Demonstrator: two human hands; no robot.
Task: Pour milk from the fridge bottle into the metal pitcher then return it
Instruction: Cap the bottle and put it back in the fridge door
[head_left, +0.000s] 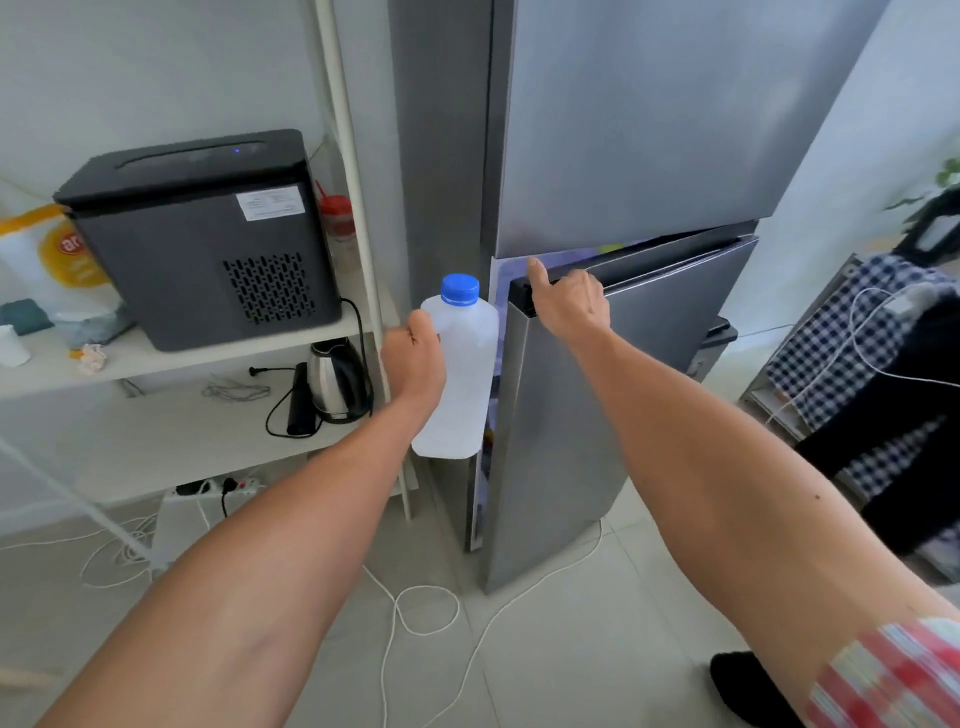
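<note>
A white plastic milk bottle (464, 374) with a blue cap is upright in my left hand (413, 358), which grips its left side just left of the fridge. My right hand (566, 301) is hooked over the top edge of the lower fridge door (613, 395). That grey door stands slightly ajar, with a lit gap along its left and top edges. The upper fridge door (649, 119) is closed. The metal pitcher is not in view.
A white shelf unit (208, 358) stands on the left with a black appliance (202, 234) on it. An electric kettle (337, 379) sits on the shelf below. White cables (415, 608) trail over the tiled floor. A rack with checked cloth (852, 364) stands at right.
</note>
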